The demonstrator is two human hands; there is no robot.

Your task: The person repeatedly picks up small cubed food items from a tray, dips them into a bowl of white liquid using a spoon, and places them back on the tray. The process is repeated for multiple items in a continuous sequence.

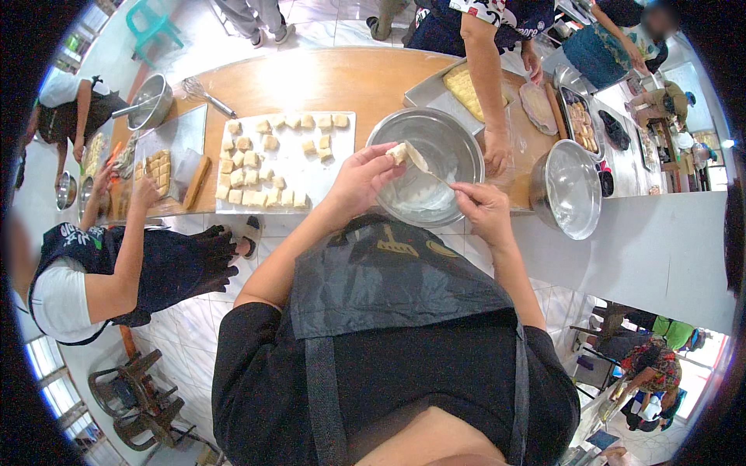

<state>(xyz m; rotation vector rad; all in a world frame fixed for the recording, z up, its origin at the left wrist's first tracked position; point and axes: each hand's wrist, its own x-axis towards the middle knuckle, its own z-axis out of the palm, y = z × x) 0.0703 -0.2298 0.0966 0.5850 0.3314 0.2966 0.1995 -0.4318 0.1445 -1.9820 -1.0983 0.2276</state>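
Observation:
My left hand [368,177] pinches a small pale cake cube [398,153] over a stainless steel mixing bowl [428,116]. My right hand [485,212] grips the handle of a small utensil [421,161], a spoon or spreader, its tip loaded with white cream beside the cube. White cream [422,201] coats the near inside of the bowl, which stands at the table's near edge. To the left lies a white tray or board [291,157] bearing several similar cubes in loose rows.
Across the table, a co-worker's hand [497,152] rests close to the bowl's right side, by a pan of yellow cake [466,87]. A second steel bowl [566,189] stands at right. At left are a whisk [208,99] and a co-worker's hand [147,191] over cut brown squares [157,169].

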